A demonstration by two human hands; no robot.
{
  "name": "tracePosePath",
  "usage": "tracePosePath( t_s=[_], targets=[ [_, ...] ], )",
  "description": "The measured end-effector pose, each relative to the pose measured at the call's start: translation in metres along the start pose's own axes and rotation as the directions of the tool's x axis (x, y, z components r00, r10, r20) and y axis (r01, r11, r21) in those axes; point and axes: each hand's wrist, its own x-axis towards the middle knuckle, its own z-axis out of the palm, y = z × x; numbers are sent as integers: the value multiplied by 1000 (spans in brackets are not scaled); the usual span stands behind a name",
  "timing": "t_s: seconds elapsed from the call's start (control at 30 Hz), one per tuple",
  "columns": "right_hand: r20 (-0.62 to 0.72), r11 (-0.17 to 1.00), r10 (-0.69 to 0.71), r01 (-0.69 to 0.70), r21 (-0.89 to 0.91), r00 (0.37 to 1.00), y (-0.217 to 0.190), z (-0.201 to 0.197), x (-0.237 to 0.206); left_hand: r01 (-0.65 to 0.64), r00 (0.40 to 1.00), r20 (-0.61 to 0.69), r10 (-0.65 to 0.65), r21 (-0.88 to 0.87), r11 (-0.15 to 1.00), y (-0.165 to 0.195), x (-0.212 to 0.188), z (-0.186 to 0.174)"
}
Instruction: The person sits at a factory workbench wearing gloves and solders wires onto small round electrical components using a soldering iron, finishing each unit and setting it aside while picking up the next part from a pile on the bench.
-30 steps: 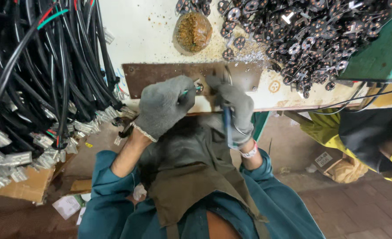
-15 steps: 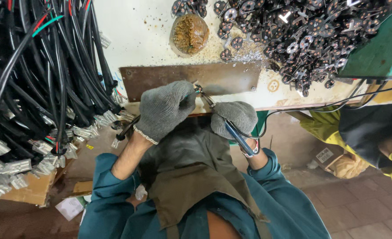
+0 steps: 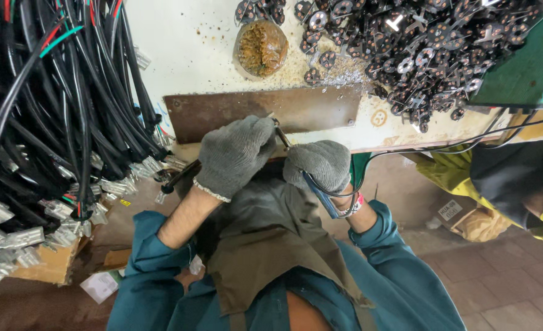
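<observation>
Left hand (image 3: 235, 154) clenched a black cable (image 3: 179, 176); right hand (image 3: 319, 164) grasped a blue-handled tool (image 3: 319, 196) at the cable's end. Judged mid-crimp; steady alignment required.

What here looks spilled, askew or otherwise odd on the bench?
Fine metal filings lie scattered on the white bench top between the round brown clump and the heap of dark metal parts. That heap sprawls loosely, with strays near the brown metal plate. Both gloved hands work at the plate's edge.

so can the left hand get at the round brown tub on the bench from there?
Probably yes: the left hand is shut on a black cable, but only the bare brown plate lies between it and the tub.
</observation>
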Motion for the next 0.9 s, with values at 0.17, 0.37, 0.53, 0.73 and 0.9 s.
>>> tracePosePath(
  t_s=[0.17, 0.37, 0.53, 0.73, 0.9],
  targets=[
    [-31, 1000, 28, -28, -5, 999, -7, 3, -3, 9, 1000, -30, -8, 22, 1000, 4, -7, 4],
    [-111, 1000, -2, 1, -8, 994, -9, 9, -7, 35, 999, 6, -35, 28, 999, 9, -11, 2],
    [-68, 1000, 31, -31, -3, 997, -11, 4, -13, 53, 999, -12, -53, -3, 999, 12, -12, 2],
    [-119, 998, 56, -57, -2, 991, -3, 4, -9, 20, 999, -27, -20, -23, 1000, 9, -7, 6],
    [74, 999, 40, -38, -22, 996, 5, -5, 2, 45, 998, 33, -44, -10, 999, 2, 1, 9]
  ],
)
